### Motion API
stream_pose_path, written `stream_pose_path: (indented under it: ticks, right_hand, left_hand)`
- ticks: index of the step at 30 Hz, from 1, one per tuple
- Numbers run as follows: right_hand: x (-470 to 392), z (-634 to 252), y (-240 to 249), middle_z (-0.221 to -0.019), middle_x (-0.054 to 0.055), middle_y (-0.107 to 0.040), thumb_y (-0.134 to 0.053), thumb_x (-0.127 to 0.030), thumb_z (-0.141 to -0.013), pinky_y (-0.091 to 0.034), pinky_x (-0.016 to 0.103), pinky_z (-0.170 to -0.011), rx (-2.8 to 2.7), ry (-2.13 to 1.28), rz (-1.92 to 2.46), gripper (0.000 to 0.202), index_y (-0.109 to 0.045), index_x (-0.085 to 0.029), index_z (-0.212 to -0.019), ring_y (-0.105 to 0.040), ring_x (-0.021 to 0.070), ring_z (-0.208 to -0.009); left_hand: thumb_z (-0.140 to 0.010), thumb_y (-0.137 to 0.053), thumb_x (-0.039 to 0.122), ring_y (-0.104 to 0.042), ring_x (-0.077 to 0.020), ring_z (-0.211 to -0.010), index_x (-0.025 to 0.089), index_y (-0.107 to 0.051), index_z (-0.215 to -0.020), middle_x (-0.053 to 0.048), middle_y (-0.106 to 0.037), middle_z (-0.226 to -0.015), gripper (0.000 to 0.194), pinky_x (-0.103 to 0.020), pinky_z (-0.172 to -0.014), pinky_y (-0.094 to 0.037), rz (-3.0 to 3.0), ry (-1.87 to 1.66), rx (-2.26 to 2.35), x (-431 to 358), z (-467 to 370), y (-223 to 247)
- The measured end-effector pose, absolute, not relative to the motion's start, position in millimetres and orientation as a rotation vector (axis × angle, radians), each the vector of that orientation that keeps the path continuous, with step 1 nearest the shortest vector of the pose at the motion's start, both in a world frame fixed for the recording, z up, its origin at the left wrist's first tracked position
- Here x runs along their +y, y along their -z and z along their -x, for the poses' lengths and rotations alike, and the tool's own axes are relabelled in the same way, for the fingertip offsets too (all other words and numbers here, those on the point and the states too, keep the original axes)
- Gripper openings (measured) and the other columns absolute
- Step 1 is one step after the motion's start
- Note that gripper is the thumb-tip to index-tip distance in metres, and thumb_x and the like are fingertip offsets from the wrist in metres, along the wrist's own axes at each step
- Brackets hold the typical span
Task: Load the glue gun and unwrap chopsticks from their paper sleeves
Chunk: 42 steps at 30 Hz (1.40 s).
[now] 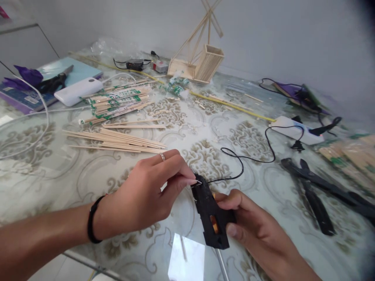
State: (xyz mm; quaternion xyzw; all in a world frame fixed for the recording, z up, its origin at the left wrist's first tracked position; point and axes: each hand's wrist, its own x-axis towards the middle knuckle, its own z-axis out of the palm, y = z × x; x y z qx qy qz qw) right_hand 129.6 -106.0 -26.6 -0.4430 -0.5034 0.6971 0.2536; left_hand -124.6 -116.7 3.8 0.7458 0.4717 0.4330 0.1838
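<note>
My right hand (254,226) is wrapped round a black hot glue gun (209,214) with an orange trigger, held above the table. A pale rod (222,265), like a glue stick, sticks out of its near end. My left hand (149,183) is closed, thumb and forefinger pinching the thin wire stand (199,182) at the gun's far end. The gun's black cord (243,166) curls over the table to a loose plug (297,146). Bare wooden skewers (129,141) lie beyond my left hand.
A wooden stick windmill model (209,64) stands at the back. Packaged sticks (117,101), a white power bank (78,91) and scissors (55,82) are to the left. A power strip (295,130) and black-handled pliers (316,195) lie right. A yellow tape (234,106) crosses behind.
</note>
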Motion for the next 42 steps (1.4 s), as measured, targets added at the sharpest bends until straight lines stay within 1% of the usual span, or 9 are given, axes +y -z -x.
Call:
stream_pose_path:
  ticks: [4,8,14,23,28,33,37,42]
  right_hand:
    - [-105.5,-128.9,25.5,-0.11,0.002,-0.072,-0.081,-0.049,-0.083,-0.054,0.027,-0.084,-1.365,-1.886,1.215,0.027,-0.066,-0.03,-0.093,-0.068,0.018,-0.095]
    - [-105.8,-128.5,25.4,-0.11,0.004,-0.073,-0.081,-0.051,-0.082,-0.054,0.029,-0.084,-1.367,-1.87,1.231,0.029,-0.066,-0.028,-0.093,-0.069,0.0208,-0.098]
    - [-103.9,-128.4,24.2,-0.106,0.005,-0.073,-0.078,-0.053,-0.084,-0.054,0.031,-0.084,-1.452,-1.845,1.219,0.031,-0.064,-0.027,-0.093,-0.068,0.0222,-0.099]
    - [-101.3,-131.0,25.5,-0.107,0.007,-0.073,-0.075,-0.05,-0.087,-0.056,0.034,-0.085,-1.547,-1.785,1.189,0.027,-0.065,-0.027,-0.096,-0.07,0.0243,-0.099]
    - [-101.2,-132.1,29.1,-0.108,0.006,-0.074,-0.076,-0.047,-0.088,-0.056,0.033,-0.083,-1.526,-1.769,1.206,0.024,-0.065,-0.028,-0.096,-0.069,0.0231,-0.097]
    - [-100.3,-132.7,29.4,-0.108,0.005,-0.074,-0.074,-0.048,-0.089,-0.057,0.031,-0.084,-1.568,-1.777,1.175,0.023,-0.065,-0.029,-0.098,-0.07,0.0227,-0.098]
    - [-101.4,-131.9,28.9,-0.108,0.007,-0.075,-0.076,-0.048,-0.088,-0.058,0.033,-0.083,-1.531,-1.787,1.163,0.025,-0.064,-0.027,-0.096,-0.071,0.0233,-0.096]
    - [-102.4,-132.3,29.8,-0.11,0.006,-0.074,-0.075,-0.046,-0.089,-0.057,0.032,-0.085,-1.524,-1.772,1.171,0.023,-0.066,-0.027,-0.097,-0.071,0.0224,-0.098]
  left_hand:
    - [-0.093,-0.06,0.001,-0.058,-0.0057,-0.071,0.015,-0.063,-0.086,0.004,-0.063,-0.077,0.016,-0.016,-0.068,-0.045,-2.11,-1.22,1.345,-116.2,124.5,-3.3]
    - [-0.093,-0.063,0.003,-0.057,-0.0062,-0.069,0.016,-0.063,-0.086,0.004,-0.063,-0.077,0.015,-0.018,-0.066,-0.045,-2.143,-1.234,1.402,-116.1,124.9,-2.4]
    - [-0.093,-0.06,0.001,-0.058,-0.0069,-0.071,0.016,-0.062,-0.085,0.004,-0.064,-0.078,0.017,-0.019,-0.067,-0.045,-2.152,-1.249,1.429,-116.1,124.6,-2.0]
    - [-0.092,-0.062,0.002,-0.058,-0.0066,-0.07,0.015,-0.064,-0.085,0.003,-0.064,-0.077,0.015,-0.018,-0.067,-0.044,-2.145,-1.203,1.389,-117.1,126.1,-4.2]
    - [-0.091,-0.059,-0.002,-0.058,-0.0063,-0.068,0.014,-0.064,-0.085,0.004,-0.063,-0.076,0.018,-0.017,-0.066,-0.044,-2.158,-1.174,1.339,-117.2,125.4,-4.5]
    - [-0.093,-0.061,0.001,-0.059,-0.0066,-0.07,0.016,-0.064,-0.086,0.004,-0.064,-0.078,0.016,-0.018,-0.067,-0.045,-2.149,-1.197,1.394,-117.1,125.7,-4.1]
    - [-0.093,-0.062,0.002,-0.06,-0.0074,-0.071,0.017,-0.062,-0.086,0.004,-0.066,-0.079,0.016,-0.02,-0.068,-0.046,-2.154,-1.227,1.441,-115.1,126.5,-3.7]
    - [-0.093,-0.062,0.003,-0.06,-0.0082,-0.071,0.018,-0.062,-0.086,0.003,-0.066,-0.079,0.016,-0.021,-0.067,-0.047,-2.143,-1.221,1.417,-113.2,127.4,-3.9]
